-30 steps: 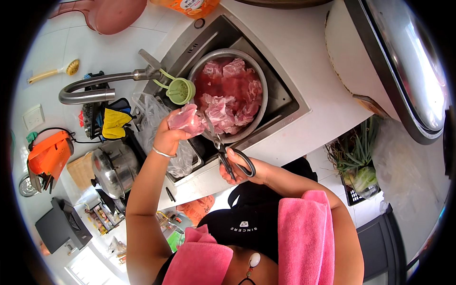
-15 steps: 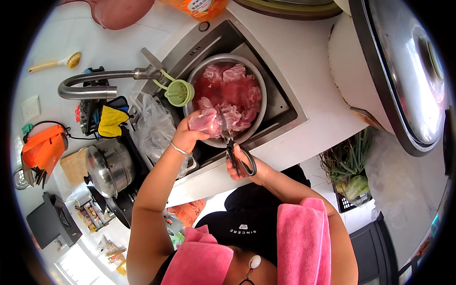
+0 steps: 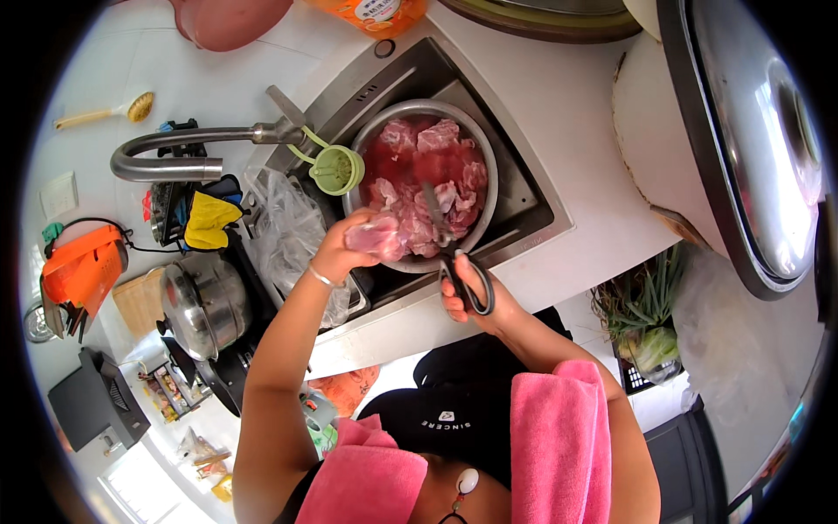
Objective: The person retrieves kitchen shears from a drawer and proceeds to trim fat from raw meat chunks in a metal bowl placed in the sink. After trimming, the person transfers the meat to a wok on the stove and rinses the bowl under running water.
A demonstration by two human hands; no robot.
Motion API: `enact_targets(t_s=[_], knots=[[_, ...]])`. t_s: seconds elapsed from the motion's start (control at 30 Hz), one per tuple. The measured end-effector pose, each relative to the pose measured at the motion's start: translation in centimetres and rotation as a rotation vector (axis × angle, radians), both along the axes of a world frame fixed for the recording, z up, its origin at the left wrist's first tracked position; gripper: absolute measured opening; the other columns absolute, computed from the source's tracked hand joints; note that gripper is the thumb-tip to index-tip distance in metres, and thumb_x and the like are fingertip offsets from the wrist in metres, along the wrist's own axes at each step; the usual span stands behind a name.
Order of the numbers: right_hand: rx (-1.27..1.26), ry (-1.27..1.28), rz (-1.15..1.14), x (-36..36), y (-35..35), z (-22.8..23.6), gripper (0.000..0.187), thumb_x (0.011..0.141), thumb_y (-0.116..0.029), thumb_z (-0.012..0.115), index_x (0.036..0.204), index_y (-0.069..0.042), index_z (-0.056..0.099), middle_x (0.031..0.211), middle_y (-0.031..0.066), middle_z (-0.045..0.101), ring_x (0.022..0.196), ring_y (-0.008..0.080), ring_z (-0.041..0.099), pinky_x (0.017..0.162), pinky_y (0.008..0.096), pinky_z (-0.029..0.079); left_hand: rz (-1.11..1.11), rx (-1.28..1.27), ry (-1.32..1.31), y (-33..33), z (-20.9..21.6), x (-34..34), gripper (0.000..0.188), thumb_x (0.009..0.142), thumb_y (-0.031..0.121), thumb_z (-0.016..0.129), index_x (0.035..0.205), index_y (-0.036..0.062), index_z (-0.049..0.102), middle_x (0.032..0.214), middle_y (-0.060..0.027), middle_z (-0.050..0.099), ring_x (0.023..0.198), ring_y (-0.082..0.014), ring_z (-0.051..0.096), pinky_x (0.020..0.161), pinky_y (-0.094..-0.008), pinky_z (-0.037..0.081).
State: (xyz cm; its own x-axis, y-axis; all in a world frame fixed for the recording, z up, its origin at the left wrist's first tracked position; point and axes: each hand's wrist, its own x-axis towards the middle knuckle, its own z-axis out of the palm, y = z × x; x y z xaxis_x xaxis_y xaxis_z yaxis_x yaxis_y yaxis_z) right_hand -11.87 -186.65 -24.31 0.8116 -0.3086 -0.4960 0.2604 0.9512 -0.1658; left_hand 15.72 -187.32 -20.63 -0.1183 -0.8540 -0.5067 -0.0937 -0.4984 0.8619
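Over the near left rim of a round metal basin (image 3: 491,175), my left hand (image 3: 336,251) grips a piece of raw pink meat (image 3: 374,237). My right hand (image 3: 476,297) has its fingers through the black handles of a pair of kitchen scissors (image 3: 439,229), whose blades point into the basin, apart from the held piece. Chunks of raw meat (image 3: 436,137) lie in reddish water inside the basin. The basin sits in a steel sink (image 3: 524,199).
A curved faucet (image 3: 175,144) reaches left from the sink, with a green strainer cup (image 3: 334,170) hanging near the basin. Crumpled clear plastic bags (image 3: 288,231) lie left of the sink. A lidded steel pot (image 3: 205,306) stands farther left; a big lidded vessel (image 3: 646,148) is at right.
The scissors have moved right, away from the meat piece in my left hand. That piece stays near the basin's left rim. The whole view has shifted slightly.
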Motion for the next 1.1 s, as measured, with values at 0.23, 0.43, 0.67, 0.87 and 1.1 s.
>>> enact_targets(t_s=[0.23, 0.43, 0.67, 0.87, 1.1], knots=[[-0.123, 0.106, -0.241, -3.7, -1.7, 0.6, 0.06, 0.088, -0.065, 0.041, 0.079, -0.007, 0.051, 0.059, 0.0032, 0.048, 0.051, 0.0153, 0.046, 0.05, 0.0262, 0.036, -0.621, -0.339, -0.916, -5.6, -6.7, -3.9, 0.062, 0.049, 0.017, 0.074, 0.109, 0.0042, 0.065, 0.135, -0.0187, 0.043, 0.125, -0.0331, 0.042, 0.103, -0.0402, 0.035], [-0.138, 0.177, -0.273, -5.0, -2.1, 1.4, 0.054, 0.091, -0.059, 0.043, 0.08, -0.006, 0.048, 0.06, 0.0041, 0.046, 0.051, 0.0157, 0.044, 0.051, 0.0266, 0.037, -0.73, 0.011, -0.933, -9.7, -11.5, -6.7, 0.062, 0.049, 0.027, 0.074, 0.107, 0.0053, 0.067, 0.121, -0.0234, 0.051, 0.112, -0.0379, 0.049, 0.094, -0.0359, 0.043], [-0.119, 0.287, -0.24, -6.0, -1.0, 2.0, 0.049, 0.091, -0.053, 0.048, 0.079, -0.006, 0.048, 0.06, 0.0056, 0.047, 0.052, 0.0166, 0.045, 0.051, 0.0276, 0.039, -0.483, -0.063, -0.811, -7.8, -9.9, -6.2, 0.053, 0.053, 0.026, 0.072, 0.099, 0.001, 0.067, 0.101, -0.0212, 0.061, 0.097, -0.0343, 0.058, 0.087, -0.0373, 0.046], [-0.189, 0.325, -0.287, -5.5, -0.9, 2.9, 0.047, 0.09, -0.051, 0.051, 0.08, -0.005, 0.048, 0.062, 0.0052, 0.046, 0.052, 0.0163, 0.045, 0.05, 0.0284, 0.038, 0.509, 0.003, 0.374, -4.9, -2.0, -4.1, 0.029, 0.059, 0.008, 0.069, 0.084, -0.0039, 0.065, 0.08, -0.009, 0.066, 0.072, -0.0163, 0.063, 0.064, -0.0271, 0.049], [-0.061, 0.193, -0.262, -1.5, 0.1, 3.6, 0.038, 0.091, -0.047, 0.053, 0.089, -0.01, 0.053, 0.074, 0.0013, 0.052, 0.057, 0.0114, 0.044, 0.046, 0.0238, 0.035, 0.592, 0.085, 0.055, 0.4, -10.3, -2.7, 0.039, 0.052, 0.002, 0.066, 0.091, -0.0034, 0.063, 0.082, -0.0097, 0.064, 0.076, -0.0216, 0.059, 0.063, -0.0347, 0.048]])
